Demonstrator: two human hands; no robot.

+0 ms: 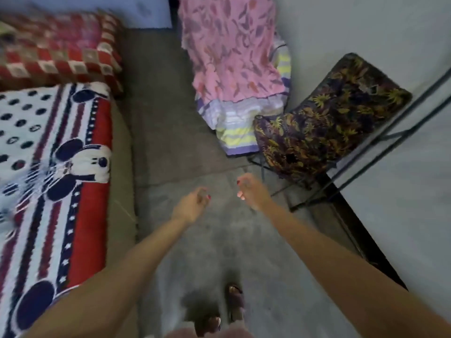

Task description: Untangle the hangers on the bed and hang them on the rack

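I take the bed [80, 181] as my landmark; it lies along the left, under a mouse-print blanket [48, 167], with a red checked cushion [58, 52] at its far end. No hangers show on the part of the bed I can see, so the tangle must lie outside this view.

Right of the bed, over bare floor, my left hand [192, 203] hangs with fingers loosely curled, holding nothing. Just right of it my right hand [249, 191] is equally slack and empty, though blur hides the fingertips.

Further right stand a pink cloth [231, 57] and a dark leafy cloth [329, 118], then the thin black rack [380, 135] by the wall.

I judge the step is fetching: turn towards the bed, find the pile, lift one hanger by its hook and ease it free rather than yanking.
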